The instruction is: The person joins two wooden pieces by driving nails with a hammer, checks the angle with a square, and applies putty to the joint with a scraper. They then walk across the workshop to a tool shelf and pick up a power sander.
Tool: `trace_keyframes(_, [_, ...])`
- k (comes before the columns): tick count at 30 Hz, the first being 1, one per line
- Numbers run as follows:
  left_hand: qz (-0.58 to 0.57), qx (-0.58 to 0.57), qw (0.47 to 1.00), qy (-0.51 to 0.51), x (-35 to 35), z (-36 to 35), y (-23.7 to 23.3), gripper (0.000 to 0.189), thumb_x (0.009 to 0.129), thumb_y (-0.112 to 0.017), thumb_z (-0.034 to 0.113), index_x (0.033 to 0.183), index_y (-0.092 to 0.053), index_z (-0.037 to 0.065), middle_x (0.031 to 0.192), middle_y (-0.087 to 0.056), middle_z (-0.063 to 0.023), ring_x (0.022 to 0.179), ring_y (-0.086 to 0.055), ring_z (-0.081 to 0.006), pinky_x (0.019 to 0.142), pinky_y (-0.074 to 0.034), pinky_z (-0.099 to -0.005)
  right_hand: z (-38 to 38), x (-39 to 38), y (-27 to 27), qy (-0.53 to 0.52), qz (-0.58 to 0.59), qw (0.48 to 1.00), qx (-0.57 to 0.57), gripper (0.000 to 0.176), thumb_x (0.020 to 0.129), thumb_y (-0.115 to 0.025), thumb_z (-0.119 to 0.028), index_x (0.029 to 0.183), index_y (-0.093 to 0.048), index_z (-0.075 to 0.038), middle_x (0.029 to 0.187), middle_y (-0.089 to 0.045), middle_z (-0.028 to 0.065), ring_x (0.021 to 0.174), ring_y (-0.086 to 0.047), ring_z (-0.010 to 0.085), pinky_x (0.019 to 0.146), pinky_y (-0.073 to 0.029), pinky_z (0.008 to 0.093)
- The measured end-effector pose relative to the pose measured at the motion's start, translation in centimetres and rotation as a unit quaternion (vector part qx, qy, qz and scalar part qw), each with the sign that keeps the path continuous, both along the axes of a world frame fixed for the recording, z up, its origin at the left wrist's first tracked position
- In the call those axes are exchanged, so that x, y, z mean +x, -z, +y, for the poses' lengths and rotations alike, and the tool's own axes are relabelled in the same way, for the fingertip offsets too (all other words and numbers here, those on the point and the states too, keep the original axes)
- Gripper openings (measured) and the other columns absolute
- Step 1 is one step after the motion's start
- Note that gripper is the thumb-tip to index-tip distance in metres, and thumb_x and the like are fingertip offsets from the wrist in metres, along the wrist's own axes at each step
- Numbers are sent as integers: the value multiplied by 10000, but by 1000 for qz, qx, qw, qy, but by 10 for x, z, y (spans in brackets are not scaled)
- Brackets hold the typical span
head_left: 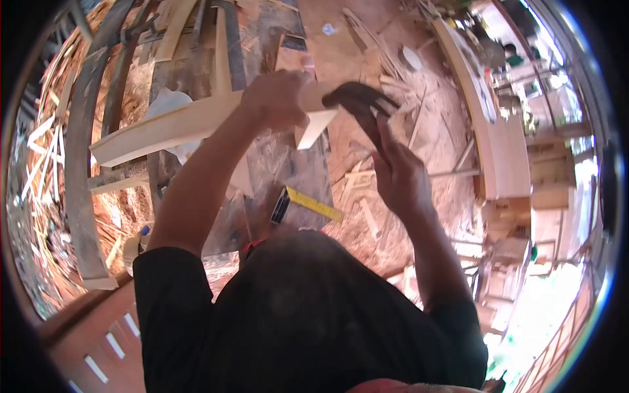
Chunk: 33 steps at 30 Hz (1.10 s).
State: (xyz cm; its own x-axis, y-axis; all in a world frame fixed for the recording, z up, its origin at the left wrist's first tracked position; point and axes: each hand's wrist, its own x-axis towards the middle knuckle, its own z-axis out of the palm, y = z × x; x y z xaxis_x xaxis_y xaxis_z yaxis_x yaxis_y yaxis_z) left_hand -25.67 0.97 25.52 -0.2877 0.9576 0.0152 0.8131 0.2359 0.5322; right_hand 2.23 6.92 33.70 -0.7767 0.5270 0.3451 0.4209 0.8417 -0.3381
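Observation:
My right hand [403, 177] is wrapped round the handle of a claw hammer [360, 98]. The hammer's head is up beside the right end of a pale wooden piece [170, 128], its claw pointing right. Over that piece, close to the same end, my left hand [278, 98] grips with its fingers curled across the top. A short pale wood block [316, 128] sticks out toward me under this end. Nearer my body a try square [308, 203] with a yellow blade and dark stock lies on the dark worktop [304, 167].
Several boards and a clamp-like metal bar [229, 42] lie at the back left. Dark beams [82, 157] run along the left, with wood shavings around them. Offcuts [367, 219] litter the floor at right, before a long wooden bench [485, 131].

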Motion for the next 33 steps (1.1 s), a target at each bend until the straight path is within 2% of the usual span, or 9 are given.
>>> trace_keyframes(2, [13,15,1000,-4,-9,9,-9,745,679,-824,300,1367,-615,106,1267,-706,-137,1193,-674,-325,997,-545,-459,5,-2,3,0,5,1000,13,580,975,-688,-114,1531,-529,-157,988,-727,206,852,-716,394,728,-563,436])
trace_keyframes(8, [1,-17,1000,0,4,2,-15,740,678,-816,296,1366,-621,102,1273,-703,-158,1200,-669,-322,1006,-537,-456,-24,5,-78,-85,350,924,-128,252,1026,-588,-19,1264,-508,-27,874,-627,83,689,-575,146,566,-508,299])
trace_keyframes(9, [-3,-25,1000,0,4,1,-19,736,678,-815,293,1362,-624,99,1270,-703,-162,1201,-668,-323,1007,-537,-456,-7,25,-61,-115,345,904,-227,227,1022,-588,-19,1240,-526,-36,890,-631,78,742,-590,163,616,-538,352])
trace_keyframes(11, [-12,-19,1000,-5,0,1,-18,727,676,-815,291,1353,-631,97,1258,-705,-165,1195,-670,-324,1006,-538,-456,5,12,-26,-80,126,973,177,302,1004,-618,-45,1306,-607,-37,924,-665,106,821,-639,240,749,-569,475])
trace_keyframes(13, [-23,0,1000,-2,0,2,-9,719,673,-818,291,1342,-637,98,1240,-711,-162,1180,-676,-327,1002,-540,-455,11,3,10,-13,-51,998,17,525,952,-659,-108,1468,-580,-160,867,-650,173,722,-636,450,674,-547,484])
trace_keyframes(20, [-4,-9,1000,-13,3,6,-10,775,651,-826,309,1374,-628,116,1223,-723,-154,1139,-697,-332,984,-554,-451,-23,-13,-81,-33,293,955,-12,361,1036,-622,-39,1391,-561,-11,873,-681,104,680,-627,133,586,-522,251])
trace_keyframes(23, [-10,-17,1000,-11,0,5,-15,775,654,-829,309,1378,-627,117,1232,-722,-152,1137,-698,-331,985,-556,-449,1,2,-60,-88,267,960,9,207,1034,-579,0,1237,-550,31,861,-656,99,732,-630,127,616,-533,269])
trace_keyframes(26, [1,-5,1000,-1,3,3,-5,769,657,-834,306,1374,-631,116,1235,-723,-151,1138,-698,-331,991,-554,-446,15,-6,-7,1,-147,989,34,495,949,-671,-48,1437,-599,-83,929,-711,200,813,-707,403,728,-558,452])
trace_keyframes(33, [-8,18,1000,-8,1,7,-7,771,638,-843,289,1356,-641,93,1172,-741,-162,1111,-706,-340,983,-555,-452,-9,-12,-75,14,282,959,-32,483,1007,-654,-38,1452,-467,-51,847,-646,91,651,-598,153,591,-544,299])
